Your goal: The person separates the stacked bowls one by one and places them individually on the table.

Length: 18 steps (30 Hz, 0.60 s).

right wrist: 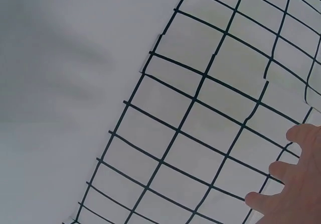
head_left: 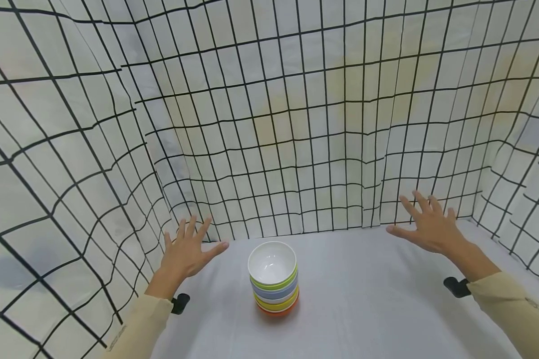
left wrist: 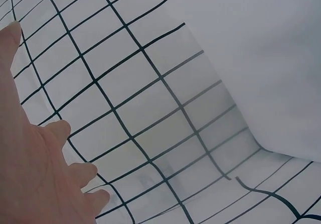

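A stack of nested bowls [head_left: 274, 276] stands upright on the white table, near the middle of the head view. The top bowl is white inside; below it show green, blue, white, yellow and orange-red bands. To the left of the stack, my left hand [head_left: 186, 254] is held over the table with fingers spread and nothing in it. Farther off on the right, my right hand [head_left: 433, 229] is likewise spread and holds nothing. Each wrist view shows part of its own hand, the left hand [left wrist: 40, 169] and the right hand [right wrist: 296, 184], without the bowls.
White cloth walls with a black grid [head_left: 269, 124] rise behind and on both sides of the table [head_left: 355, 299]. Small black devices sit at the left wrist [head_left: 180, 303] and the right wrist [head_left: 457, 287]. Both forearms wear beige sleeves [head_left: 141, 319].
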Motion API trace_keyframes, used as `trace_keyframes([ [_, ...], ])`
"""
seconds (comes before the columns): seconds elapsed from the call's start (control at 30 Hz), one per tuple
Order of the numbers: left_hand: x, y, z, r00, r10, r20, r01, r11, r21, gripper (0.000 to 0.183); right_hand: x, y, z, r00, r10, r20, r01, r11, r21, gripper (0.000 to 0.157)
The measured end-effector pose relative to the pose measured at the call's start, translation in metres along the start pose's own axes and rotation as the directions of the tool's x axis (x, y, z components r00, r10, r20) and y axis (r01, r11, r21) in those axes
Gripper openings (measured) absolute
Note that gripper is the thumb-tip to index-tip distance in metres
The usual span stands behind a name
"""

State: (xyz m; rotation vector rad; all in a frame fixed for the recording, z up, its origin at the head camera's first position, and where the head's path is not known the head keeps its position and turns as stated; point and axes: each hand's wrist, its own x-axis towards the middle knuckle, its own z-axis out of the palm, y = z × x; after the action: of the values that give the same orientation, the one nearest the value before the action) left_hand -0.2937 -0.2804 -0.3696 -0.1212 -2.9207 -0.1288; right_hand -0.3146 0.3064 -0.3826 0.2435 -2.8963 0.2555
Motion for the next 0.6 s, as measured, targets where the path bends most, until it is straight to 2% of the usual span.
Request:
trace_keyframes([
  [0.2, -0.012, 0.002, 0.002, 1.000, 0.010, -0.010, -0.011, 1.000, -0.008, 0.103, -0.006, -0.015, 0.000, 1.000, -0.023, -0.016, 0.022, 1.000, -0.004, 0.104],
  [0.4, -0.029, 0.006, 0.002, 0.999, 0.020, 0.032, -0.019, 0.999, -0.048, 0.100, -0.015, -0.034, 0.001, 0.997, -0.075, -0.016, 0.075, 0.997, 0.024, 0.098],
  [0.53, -0.041, 0.011, 0.002, 0.996, 0.069, 0.049, -0.063, 0.992, -0.107, 0.089, -0.021, -0.046, 0.003, 0.993, -0.119, -0.008, 0.119, 0.990, 0.078, 0.094],
  [0.6, -0.046, 0.013, 0.003, 0.994, 0.088, 0.065, -0.075, 0.981, -0.176, 0.083, -0.023, -0.053, 0.004, 0.990, -0.141, 0.001, 0.140, 0.983, 0.116, 0.095],
])
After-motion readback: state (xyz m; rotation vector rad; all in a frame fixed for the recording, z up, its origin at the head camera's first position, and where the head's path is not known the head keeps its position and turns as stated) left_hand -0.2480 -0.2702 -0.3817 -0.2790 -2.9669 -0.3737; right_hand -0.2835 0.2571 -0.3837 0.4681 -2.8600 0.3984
